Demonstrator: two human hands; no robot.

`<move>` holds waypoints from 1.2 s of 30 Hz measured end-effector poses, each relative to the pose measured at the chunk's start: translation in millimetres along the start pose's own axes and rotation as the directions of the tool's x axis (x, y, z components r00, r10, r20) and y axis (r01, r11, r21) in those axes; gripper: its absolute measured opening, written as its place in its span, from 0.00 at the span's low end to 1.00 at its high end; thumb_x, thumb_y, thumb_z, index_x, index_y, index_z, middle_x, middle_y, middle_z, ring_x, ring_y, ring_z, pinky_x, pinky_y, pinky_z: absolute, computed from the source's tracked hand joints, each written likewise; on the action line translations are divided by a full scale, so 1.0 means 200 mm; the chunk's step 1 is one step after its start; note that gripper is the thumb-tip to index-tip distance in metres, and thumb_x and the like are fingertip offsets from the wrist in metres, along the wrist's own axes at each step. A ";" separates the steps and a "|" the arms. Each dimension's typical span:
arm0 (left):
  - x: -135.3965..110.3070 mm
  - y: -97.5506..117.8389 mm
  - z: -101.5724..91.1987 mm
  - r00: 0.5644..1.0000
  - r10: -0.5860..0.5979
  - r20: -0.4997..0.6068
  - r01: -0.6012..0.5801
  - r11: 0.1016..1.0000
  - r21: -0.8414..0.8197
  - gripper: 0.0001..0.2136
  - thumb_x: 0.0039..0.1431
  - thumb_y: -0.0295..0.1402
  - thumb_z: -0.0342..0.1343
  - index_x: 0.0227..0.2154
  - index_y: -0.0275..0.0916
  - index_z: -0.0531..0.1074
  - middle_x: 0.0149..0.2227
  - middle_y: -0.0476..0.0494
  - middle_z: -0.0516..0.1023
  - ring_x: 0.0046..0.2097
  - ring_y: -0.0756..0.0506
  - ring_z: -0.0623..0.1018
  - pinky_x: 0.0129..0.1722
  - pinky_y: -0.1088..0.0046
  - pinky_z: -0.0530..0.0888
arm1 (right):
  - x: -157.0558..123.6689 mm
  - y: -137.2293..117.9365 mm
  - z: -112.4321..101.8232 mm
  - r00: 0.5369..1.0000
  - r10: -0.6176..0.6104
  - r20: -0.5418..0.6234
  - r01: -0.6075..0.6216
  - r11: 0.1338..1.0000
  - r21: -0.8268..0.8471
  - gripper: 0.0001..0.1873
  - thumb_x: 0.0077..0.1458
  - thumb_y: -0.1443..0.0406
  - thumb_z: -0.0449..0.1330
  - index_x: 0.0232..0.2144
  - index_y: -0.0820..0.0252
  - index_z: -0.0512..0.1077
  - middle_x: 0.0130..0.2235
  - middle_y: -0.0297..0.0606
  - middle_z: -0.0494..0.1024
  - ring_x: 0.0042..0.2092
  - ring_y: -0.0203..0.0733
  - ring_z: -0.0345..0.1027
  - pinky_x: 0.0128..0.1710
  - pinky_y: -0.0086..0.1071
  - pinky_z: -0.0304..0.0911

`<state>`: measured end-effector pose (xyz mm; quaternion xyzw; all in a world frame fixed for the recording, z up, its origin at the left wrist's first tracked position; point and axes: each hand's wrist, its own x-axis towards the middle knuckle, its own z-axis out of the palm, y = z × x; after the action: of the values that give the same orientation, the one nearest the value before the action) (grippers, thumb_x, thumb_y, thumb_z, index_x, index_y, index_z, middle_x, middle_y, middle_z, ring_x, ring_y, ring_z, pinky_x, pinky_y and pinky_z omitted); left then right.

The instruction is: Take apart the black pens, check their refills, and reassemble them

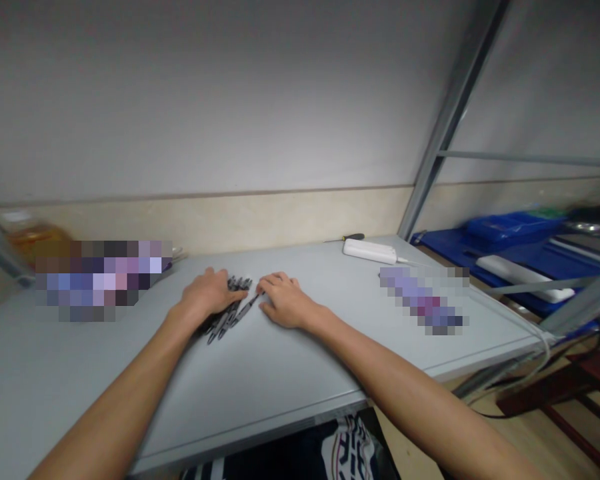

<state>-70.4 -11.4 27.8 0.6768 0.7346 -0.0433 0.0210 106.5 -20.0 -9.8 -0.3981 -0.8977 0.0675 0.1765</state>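
Note:
A pile of grey-and-black pens (223, 321) lies on the pale desktop (260, 393), most of them slanting the same way. My left hand (207, 292) rests over the left side of the pile, its thumb stretched across the pens and its other fingers curled round the far side, partly hidden. Just right of it, my right hand (286, 301) lies palm down with its thumb apart from its fingers. Its fingertips touch the upper end of a single pen (245, 311) at the pile's right edge.
A white power strip (369, 251) and a screwdriver (353, 237) lie near the back wall. Blurred-out items (423, 300) sit to the right, others (105, 280) to the left beside a bottle (35, 237). A metal post (443, 133) rises at the desk's right.

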 end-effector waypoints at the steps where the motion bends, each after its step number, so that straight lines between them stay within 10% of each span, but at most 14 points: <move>1: 0.00 0.00 0.00 1.000 0.001 -0.001 -0.001 1.000 0.001 0.33 0.45 0.57 0.44 0.46 0.35 0.67 0.48 0.28 0.68 0.46 0.33 0.73 0.41 0.62 0.69 | 0.00 0.00 0.00 1.000 -0.005 -0.001 0.005 1.000 -0.006 0.14 0.53 0.66 0.52 0.43 0.59 0.65 0.49 0.44 0.69 0.51 0.50 0.55 0.43 0.44 0.56; 26: -0.02 0.11 0.15 0.997 0.008 0.075 -0.004 0.999 -0.054 0.33 0.56 0.51 0.29 0.62 0.41 0.41 0.65 0.35 0.38 0.64 0.30 0.45 0.52 0.38 0.54 | 0.00 0.03 -0.04 0.998 0.027 0.061 -0.021 0.995 -0.094 0.12 0.56 0.70 0.48 0.41 0.58 0.68 0.44 0.42 0.70 0.47 0.46 0.57 0.41 0.39 0.53; 36: 0.04 0.02 0.11 0.994 0.098 0.053 -0.097 0.995 -0.020 0.29 0.55 0.43 0.37 0.60 0.40 0.48 0.63 0.33 0.48 0.59 0.30 0.57 0.47 0.40 0.61 | 0.01 0.07 -0.07 0.994 0.037 0.103 -0.029 0.997 -0.076 0.11 0.53 0.70 0.53 0.39 0.56 0.71 0.41 0.41 0.71 0.45 0.44 0.61 0.40 0.34 0.55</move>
<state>-67.8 -5.6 4.2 0.7102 0.7002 -0.0540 0.0489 119.8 -9.1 0.5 -0.4149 -0.9009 0.0579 0.1134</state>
